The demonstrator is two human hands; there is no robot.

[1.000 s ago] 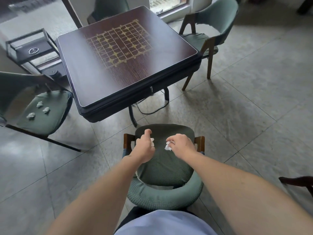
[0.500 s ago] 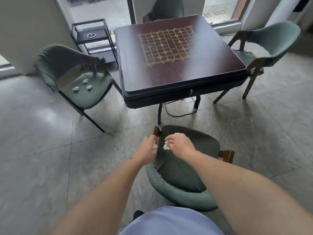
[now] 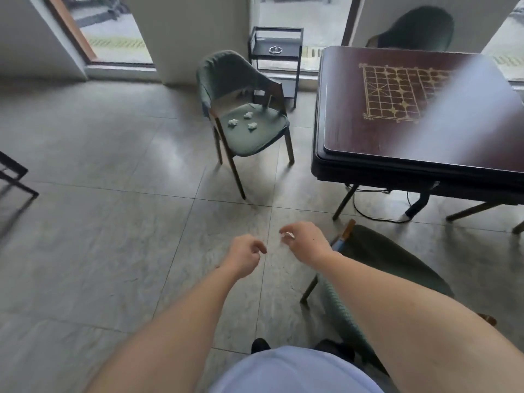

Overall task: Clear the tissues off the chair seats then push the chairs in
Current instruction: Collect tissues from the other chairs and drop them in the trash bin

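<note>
Since 1 second ago both hands have left the near seat. 3 crumpled white tissues (image 3: 243, 121) wait on the green padded chair (image 3: 243, 120) left of the dark wooden desk (image 3: 354, 131). Left hand (image 3: 246, 258): curled, contents unclear. Right hand (image 3: 304, 241) pinches a white tissue (image 3: 288, 235).

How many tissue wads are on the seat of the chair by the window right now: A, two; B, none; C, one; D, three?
D: three white tissue wads lie apart from one another on the seat of the green chair left of the table.
</note>
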